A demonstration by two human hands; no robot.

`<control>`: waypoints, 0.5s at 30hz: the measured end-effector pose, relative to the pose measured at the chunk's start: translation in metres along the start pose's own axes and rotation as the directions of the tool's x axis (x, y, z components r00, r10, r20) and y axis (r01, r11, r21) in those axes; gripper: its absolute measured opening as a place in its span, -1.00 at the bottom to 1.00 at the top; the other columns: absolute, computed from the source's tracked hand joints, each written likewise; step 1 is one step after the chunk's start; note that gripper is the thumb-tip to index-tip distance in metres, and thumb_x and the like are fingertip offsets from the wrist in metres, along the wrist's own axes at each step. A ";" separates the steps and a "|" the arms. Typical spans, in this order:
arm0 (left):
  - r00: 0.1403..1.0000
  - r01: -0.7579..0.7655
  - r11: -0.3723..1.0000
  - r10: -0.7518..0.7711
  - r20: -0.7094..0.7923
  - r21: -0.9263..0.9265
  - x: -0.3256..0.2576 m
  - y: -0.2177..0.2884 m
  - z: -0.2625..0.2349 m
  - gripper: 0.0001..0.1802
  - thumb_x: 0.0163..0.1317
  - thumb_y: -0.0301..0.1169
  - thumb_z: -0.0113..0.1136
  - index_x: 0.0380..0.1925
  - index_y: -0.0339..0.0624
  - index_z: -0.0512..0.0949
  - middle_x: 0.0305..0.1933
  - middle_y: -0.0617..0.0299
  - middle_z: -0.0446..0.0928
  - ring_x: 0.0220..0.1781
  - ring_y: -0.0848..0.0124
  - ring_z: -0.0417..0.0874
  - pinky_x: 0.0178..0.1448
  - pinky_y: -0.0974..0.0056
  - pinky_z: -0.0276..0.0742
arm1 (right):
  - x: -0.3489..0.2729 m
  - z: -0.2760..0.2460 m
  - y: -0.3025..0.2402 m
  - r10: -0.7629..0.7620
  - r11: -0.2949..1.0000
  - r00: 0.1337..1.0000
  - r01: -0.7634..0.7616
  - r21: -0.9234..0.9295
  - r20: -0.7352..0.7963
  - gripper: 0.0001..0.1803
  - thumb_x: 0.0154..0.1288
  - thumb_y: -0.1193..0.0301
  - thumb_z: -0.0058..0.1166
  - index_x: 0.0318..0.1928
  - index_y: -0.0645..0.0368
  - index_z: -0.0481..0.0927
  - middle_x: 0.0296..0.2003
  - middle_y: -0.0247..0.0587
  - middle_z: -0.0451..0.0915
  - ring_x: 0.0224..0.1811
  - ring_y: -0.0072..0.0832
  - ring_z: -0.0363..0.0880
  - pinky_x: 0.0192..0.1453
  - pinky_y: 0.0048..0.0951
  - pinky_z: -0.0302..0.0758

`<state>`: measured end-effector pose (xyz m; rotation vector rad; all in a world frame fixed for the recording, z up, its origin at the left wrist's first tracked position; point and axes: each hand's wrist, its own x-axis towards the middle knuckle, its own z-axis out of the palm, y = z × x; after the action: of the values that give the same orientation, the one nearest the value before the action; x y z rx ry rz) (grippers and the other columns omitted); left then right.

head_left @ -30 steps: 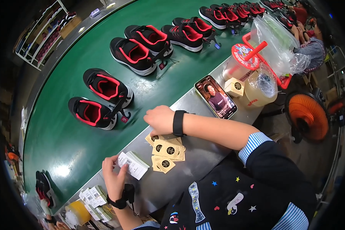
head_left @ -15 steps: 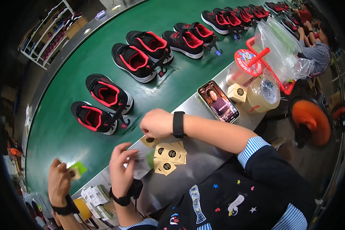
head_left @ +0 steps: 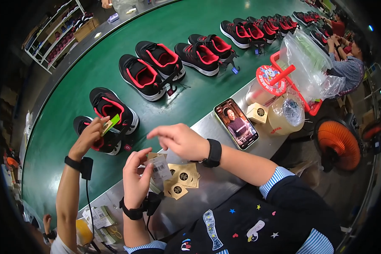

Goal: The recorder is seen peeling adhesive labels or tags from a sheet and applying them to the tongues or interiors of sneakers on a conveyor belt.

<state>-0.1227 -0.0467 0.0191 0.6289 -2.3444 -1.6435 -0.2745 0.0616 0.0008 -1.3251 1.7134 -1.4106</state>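
Observation:
My left hand (head_left: pixel 136 182) pinches a white barcode tag (head_left: pixel 159 168) with a tan card edge showing behind it. To its right, my right hand (head_left: pixel 184 142) is raised, fingers stretched out and apart with nothing in them. Below it several tan cards with black round marks (head_left: pixel 183 176) lie in a loose pile on the metal ledge. Beyond my hands stands a pair of black and red sports shoes (head_left: pixel 114 108) on the green belt. Another person's hand (head_left: pixel 89 137) reaches over that pair with a green and tan tag (head_left: pixel 110 125).
More pairs of shoes (head_left: pixel 146 70) line the green belt (head_left: pixel 72 72) toward the far right. On the ledge stand a phone (head_left: pixel 237 124), a small card stack (head_left: pixel 256 113), a lidded cup (head_left: pixel 271 79) and a tape roll (head_left: pixel 285 114). Tag bundles (head_left: pixel 99 218) lie at lower left.
My right hand has let go of a tan card and lifted, fingers extended. The white tag in my left hand now shows its barcode. The other person's hand has moved over the nearest shoes.

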 end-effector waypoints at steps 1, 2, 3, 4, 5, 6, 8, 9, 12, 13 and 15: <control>1.000 -0.022 0.999 0.022 -0.004 0.027 0.001 0.000 0.000 -0.69 -0.05 -0.69 0.04 -0.22 -0.34 0.42 -0.30 0.28 0.36 -0.23 0.57 0.40 -0.21 0.51 0.34 | -0.001 -0.004 -0.002 0.100 0.987 0.992 -0.089 0.135 -0.072 -0.72 0.16 0.51 -0.22 -0.12 0.18 0.48 -0.59 -0.21 0.49 -0.52 -0.51 0.48 -0.39 -0.52 0.39; 0.989 -0.130 0.990 0.134 -0.064 0.063 0.004 -0.005 0.003 -0.76 -0.05 -0.67 0.07 -0.30 -0.31 0.45 -0.42 0.26 0.38 -0.39 0.54 0.41 -0.37 0.49 0.39 | -0.003 -0.004 -0.001 0.068 0.988 0.991 -0.051 0.147 -0.117 -0.65 0.14 0.55 -0.22 -0.02 0.22 0.38 -0.63 -0.25 0.48 -0.56 -0.60 0.45 -0.41 -0.57 0.37; 0.989 -0.122 0.990 0.127 -0.076 0.064 0.006 -0.006 0.005 -0.76 -0.05 -0.67 0.07 -0.30 -0.31 0.45 -0.42 0.26 0.38 -0.39 0.54 0.41 -0.37 0.49 0.39 | -0.006 -0.005 -0.003 0.066 0.987 0.992 -0.050 0.151 -0.104 -0.65 0.14 0.55 -0.22 -0.02 0.22 0.38 -0.63 -0.25 0.48 -0.56 -0.60 0.45 -0.41 -0.57 0.37; 0.991 -0.067 0.997 0.063 -0.116 -0.032 0.004 -0.003 0.004 -0.80 -0.04 -0.66 0.09 -0.34 -0.32 0.44 -0.43 0.27 0.40 -0.42 0.57 0.41 -0.38 0.50 0.38 | -0.008 -0.002 -0.010 0.062 0.985 0.992 -0.044 0.168 -0.108 -0.63 0.13 0.56 -0.20 0.00 0.23 0.36 -0.63 -0.26 0.49 -0.56 -0.60 0.46 -0.40 -0.58 0.38; 0.988 -0.015 0.991 -0.005 -0.153 -0.130 0.001 -0.002 0.003 -0.84 -0.03 -0.65 0.10 -0.38 -0.34 0.43 -0.45 0.28 0.42 -0.45 0.60 0.41 -0.38 0.51 0.37 | -0.009 0.000 -0.017 0.058 0.982 0.992 -0.037 0.187 -0.109 -0.61 0.12 0.57 -0.19 0.01 0.25 0.33 -0.63 -0.26 0.51 -0.56 -0.60 0.47 -0.39 -0.58 0.38; 0.980 -0.050 0.986 0.017 -0.198 -0.162 -0.002 -0.004 0.001 -0.89 0.01 -0.61 0.13 -0.44 -0.33 0.41 -0.49 0.30 0.45 -0.50 0.63 0.42 -0.41 0.53 0.36 | -0.010 0.003 -0.022 0.064 0.986 0.997 -0.059 0.155 -0.033 -0.59 0.10 0.57 -0.15 0.03 0.26 0.30 -0.62 -0.25 0.54 -0.55 -0.56 0.52 -0.37 -0.57 0.41; 0.981 -0.034 0.982 -0.002 -0.192 -0.186 0.003 -0.001 0.006 -0.88 0.01 -0.60 0.14 -0.44 -0.33 0.41 -0.50 0.30 0.46 -0.51 0.63 0.44 -0.42 0.53 0.36 | -0.013 0.002 -0.023 0.057 0.994 0.998 -0.055 0.094 -0.017 -0.60 0.10 0.56 -0.13 0.02 0.25 0.30 -0.61 -0.23 0.55 -0.55 -0.53 0.54 -0.37 -0.56 0.42; 0.985 -0.020 0.976 -0.019 -0.174 -0.217 0.007 -0.002 0.010 -0.88 0.01 -0.58 0.16 -0.44 -0.33 0.41 -0.52 0.30 0.46 -0.52 0.63 0.45 -0.43 0.53 0.36 | -0.015 0.000 -0.020 0.058 0.998 0.998 -0.058 0.026 -0.009 -0.60 0.10 0.56 -0.12 0.01 0.25 0.31 -0.61 -0.22 0.56 -0.54 -0.51 0.56 -0.38 -0.54 0.43; 0.983 -0.042 0.981 0.006 -0.185 -0.190 0.006 -0.003 0.012 -0.88 0.02 -0.57 0.16 -0.45 -0.33 0.42 -0.54 0.29 0.49 -0.52 0.63 0.48 -0.44 0.53 0.37 | -0.012 0.008 -0.018 0.029 1.000 0.999 -0.029 0.005 -0.043 -0.64 0.08 0.53 -0.09 -0.05 0.22 0.33 -0.63 -0.19 0.55 -0.56 -0.35 0.56 -0.42 -0.42 0.44; 0.981 -0.051 0.983 0.016 -0.195 -0.179 0.004 -0.003 0.012 -0.89 0.02 -0.57 0.16 -0.46 -0.32 0.42 -0.53 0.29 0.50 -0.51 0.63 0.49 -0.43 0.53 0.38 | -0.011 0.010 -0.017 0.003 1.000 0.998 -0.004 -0.010 -0.067 -0.68 0.07 0.51 -0.09 -0.09 0.20 0.35 -0.65 -0.17 0.54 -0.58 -0.26 0.54 -0.45 -0.34 0.43; 0.981 -0.048 0.986 0.017 -0.193 -0.158 0.003 0.000 0.011 -0.89 0.02 -0.58 0.16 -0.46 -0.33 0.42 -0.53 0.28 0.50 -0.51 0.62 0.50 -0.42 0.53 0.39 | -0.010 0.011 -0.019 -0.006 1.000 0.998 0.005 -0.019 -0.066 -0.68 0.07 0.51 -0.09 -0.10 0.20 0.36 -0.65 -0.17 0.54 -0.58 -0.25 0.54 -0.46 -0.33 0.42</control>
<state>-0.1303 -0.0387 0.0148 0.6778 -2.0533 -1.6583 -0.2553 0.0675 0.0135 -1.3072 1.7714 -1.4596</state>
